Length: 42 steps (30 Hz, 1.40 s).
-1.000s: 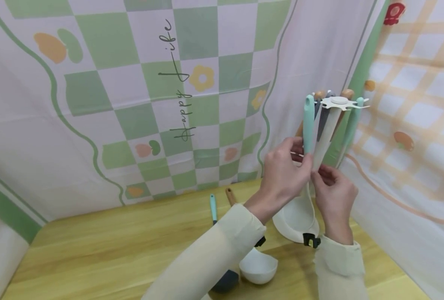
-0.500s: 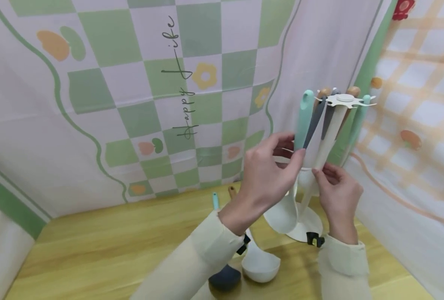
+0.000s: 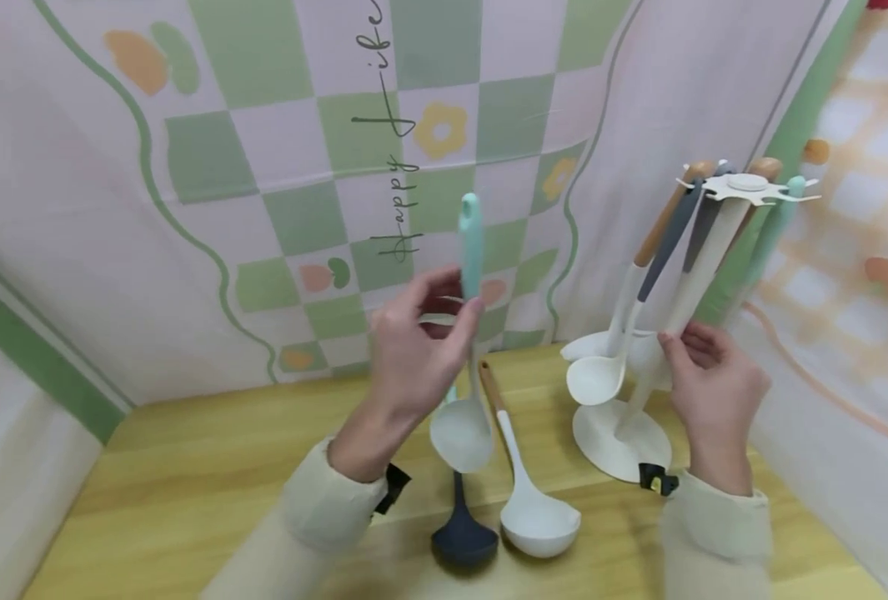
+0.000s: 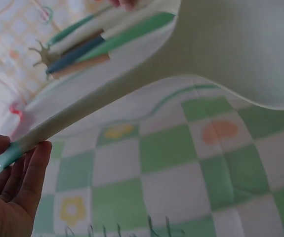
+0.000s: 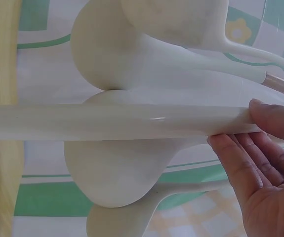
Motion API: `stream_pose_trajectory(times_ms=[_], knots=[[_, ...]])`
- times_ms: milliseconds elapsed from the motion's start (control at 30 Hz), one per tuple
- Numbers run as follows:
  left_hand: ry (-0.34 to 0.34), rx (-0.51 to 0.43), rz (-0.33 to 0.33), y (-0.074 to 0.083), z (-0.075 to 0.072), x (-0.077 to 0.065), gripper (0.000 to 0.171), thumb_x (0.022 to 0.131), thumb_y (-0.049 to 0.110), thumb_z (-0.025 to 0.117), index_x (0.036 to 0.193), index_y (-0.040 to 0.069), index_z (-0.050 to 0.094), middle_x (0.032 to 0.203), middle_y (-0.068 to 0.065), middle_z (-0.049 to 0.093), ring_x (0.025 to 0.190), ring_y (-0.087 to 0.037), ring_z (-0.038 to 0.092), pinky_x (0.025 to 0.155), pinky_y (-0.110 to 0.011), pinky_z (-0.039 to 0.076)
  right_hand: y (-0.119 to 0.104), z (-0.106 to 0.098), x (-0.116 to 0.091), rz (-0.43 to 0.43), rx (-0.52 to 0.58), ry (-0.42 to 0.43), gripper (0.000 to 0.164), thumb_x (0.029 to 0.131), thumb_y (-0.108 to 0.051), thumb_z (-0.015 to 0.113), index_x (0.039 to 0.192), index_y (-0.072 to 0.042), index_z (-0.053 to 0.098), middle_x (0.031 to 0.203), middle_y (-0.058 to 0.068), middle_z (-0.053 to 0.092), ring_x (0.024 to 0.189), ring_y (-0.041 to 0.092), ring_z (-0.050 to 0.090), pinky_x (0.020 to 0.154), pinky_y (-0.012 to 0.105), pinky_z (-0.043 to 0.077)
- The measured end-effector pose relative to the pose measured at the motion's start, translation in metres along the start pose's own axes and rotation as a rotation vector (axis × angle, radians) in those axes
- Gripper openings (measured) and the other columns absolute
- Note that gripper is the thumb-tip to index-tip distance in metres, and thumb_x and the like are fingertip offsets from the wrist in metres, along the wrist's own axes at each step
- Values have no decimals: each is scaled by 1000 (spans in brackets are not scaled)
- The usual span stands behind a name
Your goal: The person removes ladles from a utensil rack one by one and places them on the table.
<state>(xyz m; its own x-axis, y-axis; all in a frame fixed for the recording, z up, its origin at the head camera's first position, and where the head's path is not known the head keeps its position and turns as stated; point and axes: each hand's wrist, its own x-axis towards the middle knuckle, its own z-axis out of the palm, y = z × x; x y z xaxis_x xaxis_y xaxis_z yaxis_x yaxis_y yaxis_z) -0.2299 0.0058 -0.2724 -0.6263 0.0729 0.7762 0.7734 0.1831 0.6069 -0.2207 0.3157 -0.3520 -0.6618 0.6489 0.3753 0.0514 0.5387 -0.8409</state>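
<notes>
The left hand (image 3: 424, 342) pinches a mint-handled white ladle (image 3: 462, 437) above the wood-grained desk (image 3: 218, 454); the right hand (image 3: 717, 383) grips the white hooked stand (image 3: 702, 275). I'd call this the carrying step; setting down calls for clearing the navy ladle (image 3: 464, 540).

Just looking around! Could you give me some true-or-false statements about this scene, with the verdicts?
1. The left hand holds a teal-handled utensil. True.
2. The right hand is empty. False: it grips the stand.
3. A dark ladle lies on the table. True.
4. The teal-handled utensil in the left hand hangs on the stand. False: it is apart from the stand.
5. The white ladle on the table has a brown handle. True.
</notes>
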Motion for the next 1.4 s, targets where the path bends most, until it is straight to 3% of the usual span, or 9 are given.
stream_pose_trajectory(times_ms=[167,300,400,567,733,967,1100,1400], knots=[[43,157,-42,-27,-36,-10,23,90,13,71,109,2,68,96,-9,74,81,-15,72,60,-20,59,-1,1,1,18,27,1,41,89,-33,71,122,-8,69,114,9,72,79,-17,57,67,1,48],[61,248,-98,-49,-56,-15,20,88,14,72,104,3,69,92,-8,74,76,-15,71,57,-23,59,0,2,2,30,50,-2,41,88,-32,72,121,-7,70,98,-10,71,77,-18,57,66,1,47],[56,277,-165,-65,-64,-17,20,87,13,74,101,1,68,89,-10,74,72,-18,71,59,-24,60,1,1,3,55,75,-2,42,88,-33,73,120,-8,70,87,-24,63,76,-17,57,66,0,47],[24,253,-378,-89,-64,-19,20,87,15,75,98,0,68,85,-11,72,69,-19,70,57,-25,59,4,-1,3,81,117,1,39,86,-31,75,118,-8,71,80,-28,61,73,-17,58,63,0,46],[-55,208,-574,-113,-61,-28,20,87,15,73,99,1,67,86,-11,68,65,-17,68,52,-29,59,4,0,3,70,135,8,36,85,-29,77,115,-9,72,77,-30,60,70,-17,58,61,0,46],[-189,221,-667,-143,-59,-56,14,87,9,71,92,-2,64,82,-13,67,63,-17,66,50,-27,59,2,1,3,81,131,4,37,85,-28,77,116,-10,72,77,-33,60,69,-18,57,59,0,46],[-249,184,-744,-156,-56,-70,11,87,7,70,90,-2,64,82,-13,69,64,-17,67,53,-30,60,3,2,2,76,133,6,37,84,-28,78,116,-10,72,75,-35,58,68,-18,57,59,0,45],[-328,221,-885,-174,-50,-82,11,88,5,68,92,-5,67,81,-13,67,60,-19,68,60,-34,62,4,4,3,66,134,27,35,85,-28,77,115,-11,72,75,-36,57,66,-20,55,59,-1,43]])
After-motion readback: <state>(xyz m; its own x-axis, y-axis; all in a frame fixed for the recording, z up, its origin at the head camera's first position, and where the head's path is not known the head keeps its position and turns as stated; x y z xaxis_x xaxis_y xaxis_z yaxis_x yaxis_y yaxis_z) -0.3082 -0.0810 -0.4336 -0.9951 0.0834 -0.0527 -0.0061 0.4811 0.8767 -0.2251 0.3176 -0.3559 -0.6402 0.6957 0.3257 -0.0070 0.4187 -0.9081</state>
